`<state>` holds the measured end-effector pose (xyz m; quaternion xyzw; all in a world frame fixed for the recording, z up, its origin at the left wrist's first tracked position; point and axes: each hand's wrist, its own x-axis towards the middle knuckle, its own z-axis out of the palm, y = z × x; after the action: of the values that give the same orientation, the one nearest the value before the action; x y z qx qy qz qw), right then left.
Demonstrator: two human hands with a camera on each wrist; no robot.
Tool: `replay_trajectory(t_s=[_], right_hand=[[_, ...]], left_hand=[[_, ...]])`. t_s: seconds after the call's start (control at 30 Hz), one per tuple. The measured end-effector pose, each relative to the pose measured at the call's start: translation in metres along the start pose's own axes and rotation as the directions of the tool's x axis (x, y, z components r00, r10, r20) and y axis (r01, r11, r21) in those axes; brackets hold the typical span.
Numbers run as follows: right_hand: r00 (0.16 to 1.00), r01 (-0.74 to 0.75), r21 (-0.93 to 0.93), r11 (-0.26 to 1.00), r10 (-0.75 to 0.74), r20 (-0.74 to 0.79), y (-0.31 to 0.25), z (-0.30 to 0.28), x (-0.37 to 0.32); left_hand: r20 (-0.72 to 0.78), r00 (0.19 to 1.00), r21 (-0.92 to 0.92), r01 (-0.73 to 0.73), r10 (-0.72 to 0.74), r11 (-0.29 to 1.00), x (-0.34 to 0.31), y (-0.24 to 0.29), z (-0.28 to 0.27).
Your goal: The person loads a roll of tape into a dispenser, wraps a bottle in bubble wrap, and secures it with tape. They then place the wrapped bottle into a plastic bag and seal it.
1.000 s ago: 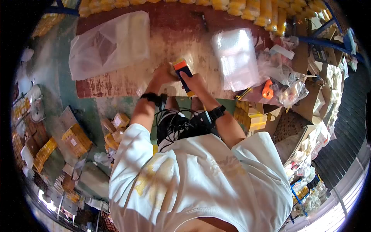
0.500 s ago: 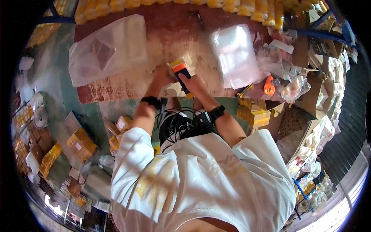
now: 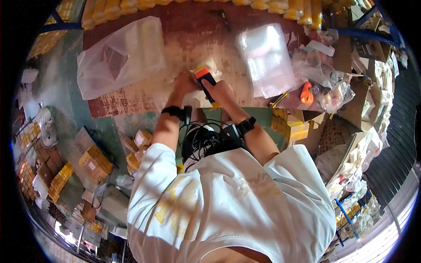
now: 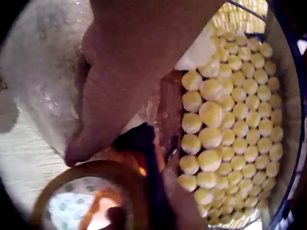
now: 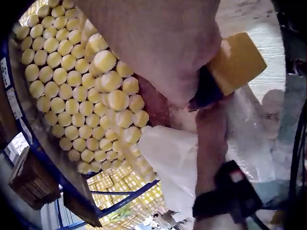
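My right hand (image 3: 220, 92) grips a tape dispenser (image 3: 205, 75) with a dark blue body and an orange end, held over the table's front part. In the left wrist view its roll of tape (image 4: 45, 199) shows as a brown ring, and in the right wrist view as a broad yellow-brown band (image 5: 240, 62). My left hand (image 3: 186, 82) is close against the dispenser's left side, over a clear plastic-wrapped item (image 4: 41, 62). Its thumb points down beside that plastic in the left wrist view. Its other fingers are hidden, and I cannot tell whether they hold anything.
On the worn red table (image 3: 131, 103) lie a translucent bag (image 3: 98, 74) at left and a stack of clear bags (image 3: 266, 61) at right. Beyond are an orange tape ring (image 3: 306, 93) and crumpled plastic (image 3: 335, 98). Yellow-wrapped rolls (image 3: 296, 11) line the back. Cartons (image 3: 95, 163) stand below.
Both hands and the dispenser stay together in nearly the same place. The head view has shifted slightly, so table and floor items appear moved a little.
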<state>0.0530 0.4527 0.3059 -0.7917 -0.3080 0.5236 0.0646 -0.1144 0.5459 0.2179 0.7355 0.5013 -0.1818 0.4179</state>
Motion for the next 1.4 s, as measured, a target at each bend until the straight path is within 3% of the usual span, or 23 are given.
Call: replay_trajectory(t_s=[0.03, 0.1, 0.13, 0.23, 0.3, 0.37, 0.4, 0.5, 0.53, 0.63, 0.67, 0.77, 0.8, 0.9, 0.93, 1.03, 1.07, 1.1, 1.17, 1.2, 1.27, 1.37, 1.4], right_hand=[[1.000, 0.010, -0.010, 1.000, -0.010, 0.001, -0.002, -0.004, 0.002], [1.000, 0.018, -0.005, 1.000, -0.018, -0.004, -0.004, -0.003, 0.003], [1.000, 0.019, -0.003, 1.000, -0.019, -0.006, -0.004, -0.002, 0.003], [1.000, 0.007, -0.022, 1.000, -0.007, -0.006, -0.008, -0.004, -0.001], [0.999, -0.006, -0.117, 0.993, 0.002, -0.034, -0.003, -0.006, -0.002], [1.000, -0.007, -0.135, 0.991, 0.004, -0.027, 0.003, 0.001, 0.002], [1.000, -0.011, -0.105, 0.994, 0.009, -0.014, 0.012, 0.008, 0.008], [1.000, -0.011, -0.042, 0.999, 0.011, 0.010, 0.018, 0.008, 0.014], [1.000, 0.000, -0.048, 0.999, 0.000, 0.008, 0.019, 0.010, 0.017], [0.999, 0.044, -0.016, 0.999, -0.044, 0.005, 0.018, 0.011, 0.017], [0.999, 0.052, 0.016, 0.999, -0.052, 0.011, 0.013, 0.008, 0.015], [0.999, 0.048, 0.024, 0.999, -0.048, 0.015, 0.004, 0.002, 0.012], [0.997, 0.069, 0.021, 0.997, -0.070, 0.025, 0.000, -0.002, 0.010], [0.996, 0.051, 0.081, 0.995, -0.057, 0.076, -0.008, -0.005, -0.001], [0.995, 0.036, 0.096, 0.995, -0.045, 0.094, -0.005, -0.003, 0.004], [0.995, 0.009, 0.061, 0.998, -0.015, 0.100, -0.002, 0.002, 0.013], [0.994, 0.011, 0.028, 1.000, -0.014, 0.113, 0.011, 0.012, 0.031], [0.992, 0.012, -0.007, 1.000, -0.011, 0.126, 0.014, 0.014, 0.037], [0.980, -0.063, 0.172, 0.983, 0.028, 0.199, 0.021, 0.017, 0.039], [0.971, -0.101, 0.258, 0.961, 0.038, 0.238, 0.020, 0.017, 0.040], [0.983, -0.034, 0.149, 0.988, 0.006, 0.184, 0.017, 0.017, 0.039], [0.976, -0.068, 0.158, 0.985, 0.034, 0.214, 0.011, 0.002, 0.022], [0.969, -0.095, 0.190, 0.977, 0.047, 0.242, 0.002, -0.007, 0.013]], left_hand=[[-0.257, 0.966, 0.089, 0.053, -0.029, 0.995, -0.013, 0.016, 0.007], [-0.696, 0.718, 0.215, 0.213, -0.003, 0.953, -0.047, 0.038, 0.028], [-0.605, 0.796, 0.304, 0.256, -0.022, 0.918, -0.060, 0.044, 0.033], [-0.732, 0.664, 0.382, 0.213, 0.153, 0.899, -0.029, 0.004, 0.069], [-0.510, 0.860, 0.242, 0.143, 0.001, 0.960, -0.019, 0.006, 0.049], [-0.196, 0.974, 0.001, 0.119, -0.117, 0.993, -0.018, 0.003, 0.002], [-0.115, 0.988, -0.142, -0.115, 0.099, 0.983, -0.007, -0.017, -0.007], [-0.291, 0.956, 0.072, -0.003, 0.024, 0.997, -0.015, -0.007, -0.003], [-0.463, 0.886, 0.164, 0.102, -0.015, 0.981, -0.023, 0.003, 0.008], [-0.639, 0.766, 0.238, 0.121, 0.062, 0.964, -0.050, 0.037, 0.021], [-0.709, 0.694, 0.295, 0.129, 0.126, 0.947, -0.031, 0.018, 0.041], [-0.558, 0.830, 0.167, 0.096, 0.014, 0.981, -0.011, 0.007, 0.019], [-0.517, 0.852, 0.144, -0.008, 0.082, 0.990, -0.009, -0.001, 0.009], [-0.177, 0.949, -0.110, -0.282, 0.261, 0.953, 0.013, -0.033, -0.014], [-0.119, 0.954, -0.027, -0.280, 0.275, 0.960, 0.025, -0.042, -0.006], [-0.281, 0.958, 0.275, 0.016, 0.064, 0.961, -0.004, -0.001, -0.016], [-0.436, 0.884, 0.298, -0.033, 0.167, 0.954, -0.008, -0.002, -0.009], [-0.436, 0.885, 0.224, -0.068, 0.163, 0.972, -0.011, -0.002, -0.004], [-0.438, 0.887, 0.070, -0.129, 0.146, 0.989, -0.016, -0.005, 0.004], [-0.461, 0.869, 0.107, -0.145, 0.178, 0.984, -0.016, -0.007, 0.007], [-0.497, 0.832, 0.180, -0.178, 0.245, 0.968, -0.019, -0.003, 0.011], [-0.353, 0.928, 0.137, -0.079, 0.123, 0.987, -0.018, 0.004, 0.000], [-0.345, 0.926, 0.070, -0.139, 0.154, 0.988, -0.006, -0.007, 0.004]])
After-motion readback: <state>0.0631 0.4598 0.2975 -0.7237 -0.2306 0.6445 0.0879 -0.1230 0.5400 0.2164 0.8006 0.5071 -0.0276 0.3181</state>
